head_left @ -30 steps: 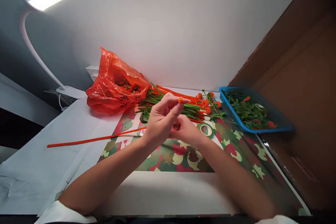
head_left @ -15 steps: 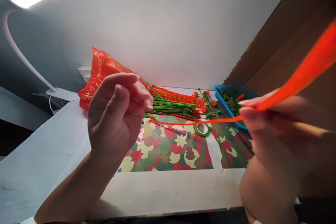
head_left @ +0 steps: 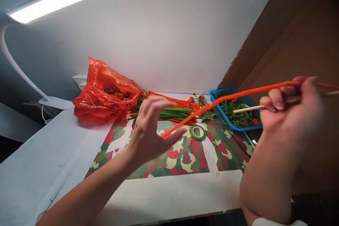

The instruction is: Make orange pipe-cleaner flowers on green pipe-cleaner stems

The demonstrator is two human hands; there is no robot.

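Observation:
An orange pipe cleaner (head_left: 233, 95) stretches slantwise across the view, pinched at its right part by my right hand (head_left: 291, 109). The same hand also has a thin wooden stick (head_left: 247, 109) under its curled fingers, its tip pointing left. My left hand (head_left: 152, 127) is raised over the table with thumb and fingers spread apart. The pipe cleaner's left end reaches into the gap between them; whether it touches the palm is hidden. Behind my left hand lie bundles of green pipe cleaners (head_left: 177, 114) and orange ones. A roll of green tape (head_left: 198, 132) rests on the patterned mat.
A red plastic bag (head_left: 97, 88) stands at the back left. On the right, a blue basket (head_left: 230, 124) holds green leaves and orange pieces. Small orange flowers (head_left: 196, 106) lie beside the bundles. A lamp (head_left: 57, 102) stands at left; a brown cardboard panel (head_left: 286, 49) borders the right.
My left hand has moved right and down, and its fingers have spread. My right hand has shifted right and upward with the pipe cleaner and stick, and the stick's tip now points left.

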